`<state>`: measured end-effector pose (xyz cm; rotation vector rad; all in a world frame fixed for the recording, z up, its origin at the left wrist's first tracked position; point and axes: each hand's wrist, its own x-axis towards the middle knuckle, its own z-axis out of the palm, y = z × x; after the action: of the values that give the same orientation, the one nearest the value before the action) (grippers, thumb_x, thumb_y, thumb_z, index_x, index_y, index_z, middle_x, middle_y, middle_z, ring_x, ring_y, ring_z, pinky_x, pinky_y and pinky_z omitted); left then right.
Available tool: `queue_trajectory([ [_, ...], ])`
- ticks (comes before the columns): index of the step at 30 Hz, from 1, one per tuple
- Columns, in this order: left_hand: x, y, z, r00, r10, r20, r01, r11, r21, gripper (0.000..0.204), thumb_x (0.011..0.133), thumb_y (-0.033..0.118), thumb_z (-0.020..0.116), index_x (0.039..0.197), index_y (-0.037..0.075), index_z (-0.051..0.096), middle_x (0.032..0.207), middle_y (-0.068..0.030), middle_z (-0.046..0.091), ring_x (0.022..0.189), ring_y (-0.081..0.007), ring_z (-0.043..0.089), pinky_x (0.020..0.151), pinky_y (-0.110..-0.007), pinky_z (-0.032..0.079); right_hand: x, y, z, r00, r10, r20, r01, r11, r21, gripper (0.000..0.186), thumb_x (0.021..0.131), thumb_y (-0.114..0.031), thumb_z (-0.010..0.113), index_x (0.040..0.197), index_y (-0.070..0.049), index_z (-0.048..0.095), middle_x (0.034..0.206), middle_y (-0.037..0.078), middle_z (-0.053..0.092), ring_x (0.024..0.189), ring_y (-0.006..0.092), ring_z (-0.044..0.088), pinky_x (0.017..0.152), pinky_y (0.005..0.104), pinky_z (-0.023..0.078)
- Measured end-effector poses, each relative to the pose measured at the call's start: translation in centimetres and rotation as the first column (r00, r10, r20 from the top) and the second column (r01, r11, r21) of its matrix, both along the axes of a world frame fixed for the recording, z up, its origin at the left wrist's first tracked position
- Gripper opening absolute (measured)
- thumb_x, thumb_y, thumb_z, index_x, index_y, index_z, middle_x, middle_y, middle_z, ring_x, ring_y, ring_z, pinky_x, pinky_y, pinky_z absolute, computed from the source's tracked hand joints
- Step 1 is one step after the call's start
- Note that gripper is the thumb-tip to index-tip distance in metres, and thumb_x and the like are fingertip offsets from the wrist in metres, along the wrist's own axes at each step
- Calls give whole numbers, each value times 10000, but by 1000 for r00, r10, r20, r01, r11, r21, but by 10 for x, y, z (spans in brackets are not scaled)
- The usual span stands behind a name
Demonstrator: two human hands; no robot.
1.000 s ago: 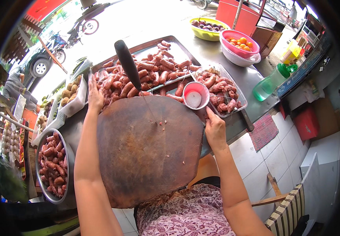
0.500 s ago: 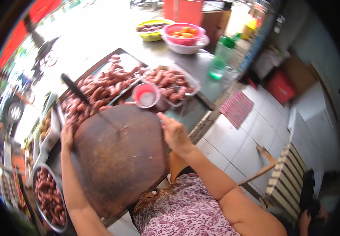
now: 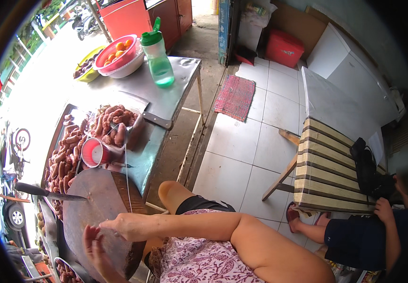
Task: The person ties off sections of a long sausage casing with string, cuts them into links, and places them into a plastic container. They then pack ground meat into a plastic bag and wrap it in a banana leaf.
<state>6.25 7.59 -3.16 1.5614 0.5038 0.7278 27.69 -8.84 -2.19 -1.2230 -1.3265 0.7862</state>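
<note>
Above the near part of a dark round wooden chopping block (image 3: 79, 203), my two hands come together. My left hand (image 3: 95, 250) has its fingers loosely bent and apart, with nothing visible in them. My right hand (image 3: 126, 227) is closed, its fingertips beside the left fingers; whatever it may pinch is hidden. A knife (image 3: 50, 193) with a black handle lies across the block's far left. Beyond the block are a pink cup (image 3: 94, 152), a tray of sausages (image 3: 64, 162) and a clear container with more sausages (image 3: 112, 120). A thin white string (image 3: 127, 177) hangs down over the block's right side.
A brown-handled knife (image 3: 157, 120) lies near the metal table's right edge. Farther back stand a green-capped bottle (image 3: 157, 61) and a pink basin (image 3: 115, 55) of orange fruit. On the right are a slatted wooden bench (image 3: 331, 165), a red woven mat (image 3: 235, 98) and another person (image 3: 359, 236).
The view has turned to the right. My hands have left the block's two sides and come together above its near part. The bench-side person shows more fully.
</note>
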Motion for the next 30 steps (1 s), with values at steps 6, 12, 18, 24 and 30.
queue_trajectory([
  [6,45,-72,12,951,-174,254,268,874,-404,394,989,175,665,1292,-43,540,1311,-210,623,1159,-275,642,997,-402,527,9,-35,12,881,267,-390,-267,962,56,503,901,67,516,1401,19,543,975,177,697,577,215,666,479,332,522],
  [12,56,-94,-4,924,-286,254,382,731,-566,342,1010,156,630,1289,-20,539,1202,-155,661,1088,-254,658,956,-389,538,15,-67,8,867,206,-453,-217,976,28,417,982,-2,525,1397,32,556,1007,179,711,544,201,676,452,309,537],
  [18,50,-113,-2,992,-124,33,129,958,-258,127,978,91,665,963,-35,678,1086,-158,706,1083,-261,659,994,-417,525,31,-81,3,883,107,-458,-160,984,-78,297,999,-52,529,1260,35,640,861,153,724,567,182,684,535,292,538],
  [24,26,-129,7,877,-306,370,474,672,-569,209,970,157,686,875,-29,681,994,-167,706,925,-284,634,861,-406,509,38,-74,-13,921,-3,-390,-34,996,-88,149,933,-24,557,980,21,691,728,104,705,630,194,700,579,321,541],
  [30,27,-129,24,749,-584,312,660,700,-274,335,925,283,744,761,12,637,864,-138,675,901,-304,578,818,-457,477,23,-58,-18,899,-431,-77,436,898,55,90,865,-39,631,928,-3,684,737,160,691,674,267,691,639,362,534],
])
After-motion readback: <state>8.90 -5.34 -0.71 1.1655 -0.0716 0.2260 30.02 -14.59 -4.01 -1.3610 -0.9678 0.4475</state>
